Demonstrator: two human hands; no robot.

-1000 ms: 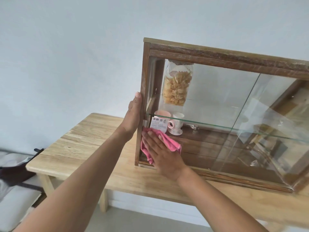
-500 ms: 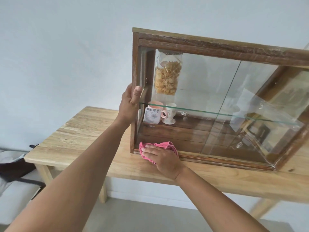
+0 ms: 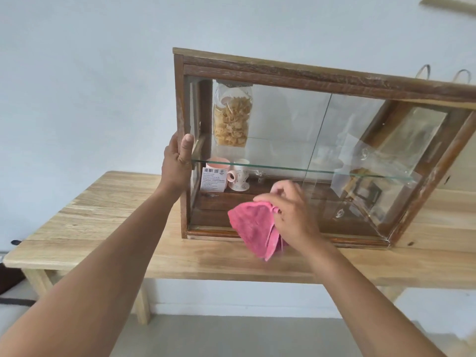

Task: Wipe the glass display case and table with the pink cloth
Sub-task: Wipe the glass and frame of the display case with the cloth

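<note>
A wood-framed glass display case (image 3: 309,70) stands on a light wooden table (image 3: 123,202). My left hand (image 3: 177,161) grips the case's left front post at mid height. My right hand (image 3: 291,215) pinches the pink cloth (image 3: 252,228) in front of the lower part of the front glass. The cloth hangs loose from my fingers, its lower corner over the table just before the case's bottom rail. Inside the case are a bag of yellow snacks (image 3: 231,117), a pink cup (image 3: 216,173) with a label, and a small white cup (image 3: 239,176).
A glass shelf (image 3: 322,171) crosses the case at mid height. The case stands near the table's front edge, close to a pale wall (image 3: 90,73). A dark bag (image 3: 10,276) lies on something pale at the lower left. Bare tabletop stretches to the left of the case.
My right hand has lifted the cloth off the case's bottom left corner and moved it right; the cloth now hangs loose instead of lying flat. My left hand stays on the post.
</note>
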